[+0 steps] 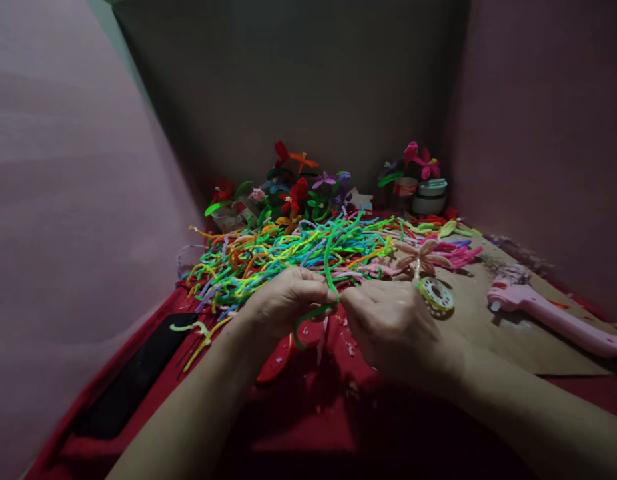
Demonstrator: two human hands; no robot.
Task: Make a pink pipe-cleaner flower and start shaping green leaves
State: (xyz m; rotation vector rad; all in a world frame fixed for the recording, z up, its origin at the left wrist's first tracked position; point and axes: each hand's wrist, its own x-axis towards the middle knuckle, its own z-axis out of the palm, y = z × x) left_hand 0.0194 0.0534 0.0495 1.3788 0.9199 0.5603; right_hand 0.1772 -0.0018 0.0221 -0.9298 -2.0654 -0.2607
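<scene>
My left hand (pixel 283 303) and my right hand (pixel 391 323) meet at the middle of a red cloth (pixel 308 427), both pinched on one green pipe cleaner (pixel 328 283). The green pipe cleaner rises between my fingers and loops below my left hand. Just behind my hands lies a big heap of pipe cleaners (pixel 293 253) in green, blue, orange, yellow and pink. A red handle (pixel 276 360), maybe scissors, lies under my left wrist.
A pink glue gun (pixel 553 313) rests on brown cardboard (pixel 488 333) at the right. Beside my right hand lie a tape roll (pixel 437 295) and a pale pink pipe-cleaner flower (pixel 421 255). Finished flowers (pixel 298 190) and small pots (pixel 428 195) stand at the back wall. A black flat object (pixel 133 380) lies at left.
</scene>
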